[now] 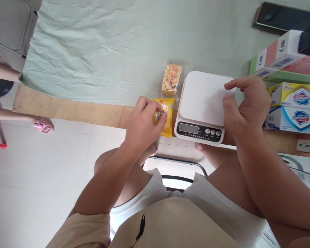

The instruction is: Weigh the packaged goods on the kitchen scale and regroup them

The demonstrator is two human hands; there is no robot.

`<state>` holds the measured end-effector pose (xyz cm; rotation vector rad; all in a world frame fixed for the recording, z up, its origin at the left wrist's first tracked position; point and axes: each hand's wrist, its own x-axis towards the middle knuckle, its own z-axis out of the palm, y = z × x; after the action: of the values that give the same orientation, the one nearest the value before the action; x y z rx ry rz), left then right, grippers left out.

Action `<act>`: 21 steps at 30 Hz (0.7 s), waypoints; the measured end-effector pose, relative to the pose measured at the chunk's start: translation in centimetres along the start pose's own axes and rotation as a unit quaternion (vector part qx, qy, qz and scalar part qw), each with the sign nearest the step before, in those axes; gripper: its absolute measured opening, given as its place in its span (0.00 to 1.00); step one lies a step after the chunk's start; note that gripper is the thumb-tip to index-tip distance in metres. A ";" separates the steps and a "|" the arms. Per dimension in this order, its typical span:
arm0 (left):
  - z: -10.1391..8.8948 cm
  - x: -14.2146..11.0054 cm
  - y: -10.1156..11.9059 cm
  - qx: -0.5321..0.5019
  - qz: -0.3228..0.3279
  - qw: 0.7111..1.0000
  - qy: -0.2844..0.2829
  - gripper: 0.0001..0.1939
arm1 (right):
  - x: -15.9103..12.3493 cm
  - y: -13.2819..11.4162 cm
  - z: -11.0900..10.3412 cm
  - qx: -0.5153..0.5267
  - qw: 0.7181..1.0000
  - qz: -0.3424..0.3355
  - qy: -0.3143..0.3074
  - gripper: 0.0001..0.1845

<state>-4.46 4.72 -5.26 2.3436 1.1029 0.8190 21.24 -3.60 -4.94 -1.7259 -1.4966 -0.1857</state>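
My left hand (145,121) is at the table's front edge, its fingers and thumb closed on a yellow snack packet (167,128). Part of the packet is covered by the fingers. Just beyond it lies a clear-wrapped snack block (171,80) with orange print. To the right of both sits a white kitchen scale (205,98), its display and buttons facing me and nothing lying on its platform. My right hand (248,105) is over the scale's right edge. Its index finger and thumb are apart with nothing between them, and the other fingers are curled.
Stacked soap boxes (299,106) and long toothpaste-like cartons (281,57) stand at the right. A dark phone (286,19) lies at the far right. Pale green cloth (93,51) covers the wooden table (98,119). Another person's foot in a pink slipper (44,125) shows at left.
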 end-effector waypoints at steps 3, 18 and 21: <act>0.4 0.0 0.6 -0.009 0.001 1.000 -0.005 0.03 | -0.1 0.2 -0.3 -0.011 1.000 0.004 -0.005 0.11; 3.8 4.4 -4.1 -0.265 -0.049 0.961 -0.065 0.21 | 0.3 0.4 -1.3 -0.009 0.999 0.049 -0.007 0.11; 4.4 4.5 -4.6 -0.294 -0.078 0.949 -0.080 0.26 | 0.1 1.4 -2.1 -0.011 0.998 0.066 -0.005 0.11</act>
<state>-1.70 10.54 -9.74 1.7666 0.8189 0.7543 23.27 -4.77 -4.17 -1.8377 -1.3870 -0.1248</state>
